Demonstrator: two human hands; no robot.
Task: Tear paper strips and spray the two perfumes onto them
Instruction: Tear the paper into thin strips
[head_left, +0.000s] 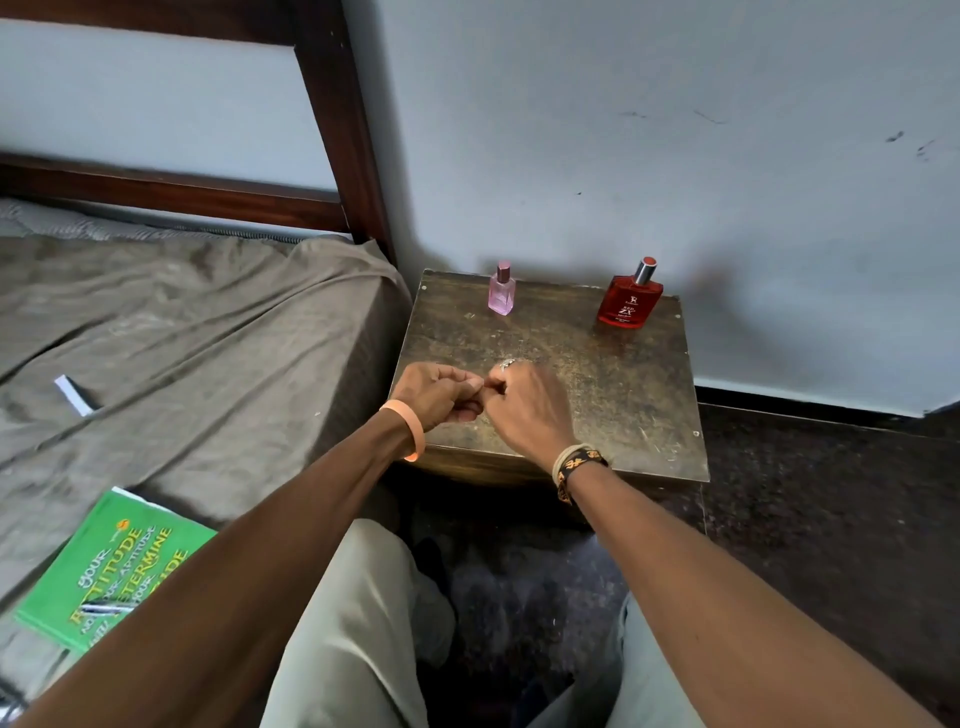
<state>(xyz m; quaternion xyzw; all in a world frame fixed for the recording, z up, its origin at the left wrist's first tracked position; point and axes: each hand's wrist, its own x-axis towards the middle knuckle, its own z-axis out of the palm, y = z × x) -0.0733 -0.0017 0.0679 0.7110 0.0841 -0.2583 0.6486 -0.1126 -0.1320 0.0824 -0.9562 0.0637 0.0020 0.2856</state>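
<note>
Both hands meet low over the near-left part of the small wooden table (613, 395). The left hand (439, 395) and the right hand (524, 405) touch at the fingertips, and the fingers of both are curled in tight. There may be a small scrap pinched between them, but the knuckles hide that spot, so I cannot tell whether either hand grips anything. The left wrist carries a peach wristband (411, 431). The right wrist carries a woven black and orange bracelet (579, 462), and 1 of its fingers wears a ring (506, 364).

The 2 perfumes stand upright at the far edge of the table, well apart from each other and from the hands. The pink perfume bottle (502, 290) is on the left and the red perfume bottle (629, 304) on the right, each with its cap on.

1 white paper strip (72, 395) lies on the grey-brown sheet of the bed (208, 338), far to the left of the table. Nearer the person, a green book (119, 561) lies on the same bed with a pen (106, 608) across its cover.
</note>
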